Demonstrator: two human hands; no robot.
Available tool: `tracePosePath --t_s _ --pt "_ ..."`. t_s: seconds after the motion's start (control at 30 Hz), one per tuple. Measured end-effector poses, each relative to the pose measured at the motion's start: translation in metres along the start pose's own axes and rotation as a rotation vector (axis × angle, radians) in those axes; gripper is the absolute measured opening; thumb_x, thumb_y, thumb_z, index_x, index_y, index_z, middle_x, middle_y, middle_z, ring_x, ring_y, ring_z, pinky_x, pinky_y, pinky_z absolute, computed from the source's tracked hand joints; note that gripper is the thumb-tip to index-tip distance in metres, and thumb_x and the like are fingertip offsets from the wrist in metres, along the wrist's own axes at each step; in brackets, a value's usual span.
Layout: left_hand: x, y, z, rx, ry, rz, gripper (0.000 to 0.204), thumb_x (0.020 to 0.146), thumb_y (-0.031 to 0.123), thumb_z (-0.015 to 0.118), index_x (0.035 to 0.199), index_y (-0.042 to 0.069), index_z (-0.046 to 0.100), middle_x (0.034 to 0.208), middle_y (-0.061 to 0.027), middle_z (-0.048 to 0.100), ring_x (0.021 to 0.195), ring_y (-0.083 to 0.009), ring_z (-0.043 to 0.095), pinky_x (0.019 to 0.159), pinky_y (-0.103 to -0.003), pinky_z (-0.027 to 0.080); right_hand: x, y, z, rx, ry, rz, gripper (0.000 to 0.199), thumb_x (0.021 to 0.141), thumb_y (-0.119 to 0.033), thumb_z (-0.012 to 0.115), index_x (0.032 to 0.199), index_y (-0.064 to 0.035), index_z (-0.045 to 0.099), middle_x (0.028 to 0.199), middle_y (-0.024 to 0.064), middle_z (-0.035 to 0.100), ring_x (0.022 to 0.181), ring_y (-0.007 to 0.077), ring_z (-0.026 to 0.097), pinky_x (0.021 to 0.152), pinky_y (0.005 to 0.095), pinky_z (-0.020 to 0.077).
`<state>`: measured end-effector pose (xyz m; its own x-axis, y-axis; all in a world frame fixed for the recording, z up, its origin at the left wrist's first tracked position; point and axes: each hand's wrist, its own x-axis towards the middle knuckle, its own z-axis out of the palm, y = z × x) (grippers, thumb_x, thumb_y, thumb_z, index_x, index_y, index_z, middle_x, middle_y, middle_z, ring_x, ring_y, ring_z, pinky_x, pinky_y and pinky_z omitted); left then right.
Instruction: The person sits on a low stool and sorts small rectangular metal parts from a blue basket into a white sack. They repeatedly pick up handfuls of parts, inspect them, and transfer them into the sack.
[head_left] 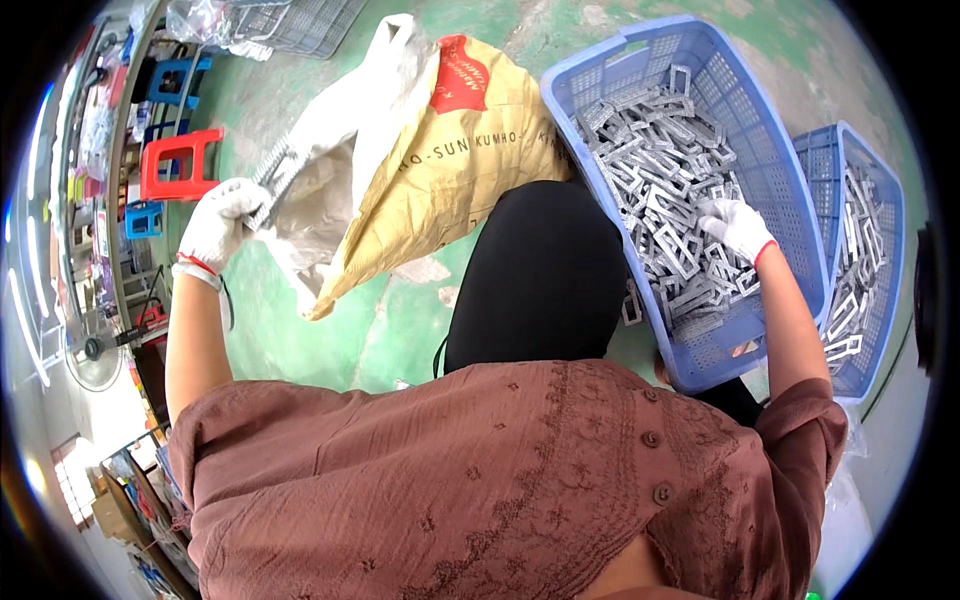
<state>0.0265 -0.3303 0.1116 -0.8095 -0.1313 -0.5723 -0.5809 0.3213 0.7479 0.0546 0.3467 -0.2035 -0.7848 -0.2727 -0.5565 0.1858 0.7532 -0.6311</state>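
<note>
My left hand [218, 222], in a white glove with a red cuff edge, is closed around several grey metal frames [270, 175] held together in a row. They are at the mouth of a yellow and white woven sack [470, 140], which lies open toward that hand. On the right, my right hand [738, 228], gloved alike, reaches into a blue plastic crate [690, 45]. Its fingers are bent onto a heap of loose, rectangular grey metal frames [665, 215] and appear to pinch one, though the fingertips are partly hidden.
Beside the first crate stands a second blue crate [895, 210] with more metal frames. Red stool [180, 165] and blue stools [180, 82] are at the left, near crowded shelves [110, 200]. A grey basket [310, 28] sits at the back. My black-clad knee [540, 280] is between sack and crate.
</note>
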Motion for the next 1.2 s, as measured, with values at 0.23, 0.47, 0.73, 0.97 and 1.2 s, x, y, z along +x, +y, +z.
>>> tracePosePath --t_s 0.23,0.47,0.73,0.97,1.2 --pt "0.034 -0.007 0.067 0.271 -0.176 -0.191 0.021 0.083 0.003 0.073 0.101 -0.006 0.067 0.08 -0.008 0.068 0.064 -0.0155 0.064 0.059 -0.028 0.053 0.025 -0.018 -0.017 -0.158 -0.01 -0.038 0.038 0.085 -0.03 0.067 0.113 -0.0043 0.07 0.105 0.0178 0.073 0.101 0.0308 0.069 0.091 0.038 0.0513" --pt "0.071 0.015 0.084 1.169 0.048 0.111 0.032 0.088 0.019 0.07 0.117 0.005 0.07 0.1 -0.0086 0.074 0.086 -0.0138 0.068 0.076 -0.031 0.055 0.065 -0.056 -0.032 -0.198 -0.042 0.141 0.044 0.084 -0.034 0.066 0.117 -0.0052 0.069 0.112 0.0174 0.071 0.106 0.0322 0.067 0.093 0.0406 0.0511" --pt "0.061 0.163 0.217 1.281 -0.027 1.085 0.028 0.096 0.016 0.063 0.121 0.004 0.067 0.112 -0.0085 0.07 0.094 -0.0145 0.066 0.081 -0.029 0.054 0.132 -0.096 0.038 -0.093 0.115 0.01 0.047 0.09 -0.047 0.052 0.108 -0.0098 0.073 0.118 0.0189 0.068 0.112 0.0366 0.064 0.097 0.0474 0.0499" --pt "0.037 0.151 0.304 0.19 -0.52 0.675 0.04 0.102 0.022 0.055 0.129 -0.007 0.059 0.12 -0.0156 0.068 0.101 -0.028 0.069 0.087 -0.034 0.056 0.165 -0.17 0.069 -0.001 -0.001 0.353 0.075 0.089 -0.068 0.05 0.122 -0.0034 0.069 0.128 0.0192 0.066 0.119 0.0334 0.064 0.095 0.044 0.0509" --pt "0.019 0.142 0.346 0.247 -0.412 0.643 0.037 0.102 0.02 0.055 0.127 -0.007 0.06 0.121 -0.0157 0.067 0.1 -0.0261 0.069 0.088 -0.034 0.056 0.179 -0.135 0.088 0.065 0.209 0.297 0.065 0.084 -0.059 0.062 0.114 -0.0029 0.072 0.119 0.0205 0.069 0.112 0.0355 0.066 0.094 0.0424 0.0517"
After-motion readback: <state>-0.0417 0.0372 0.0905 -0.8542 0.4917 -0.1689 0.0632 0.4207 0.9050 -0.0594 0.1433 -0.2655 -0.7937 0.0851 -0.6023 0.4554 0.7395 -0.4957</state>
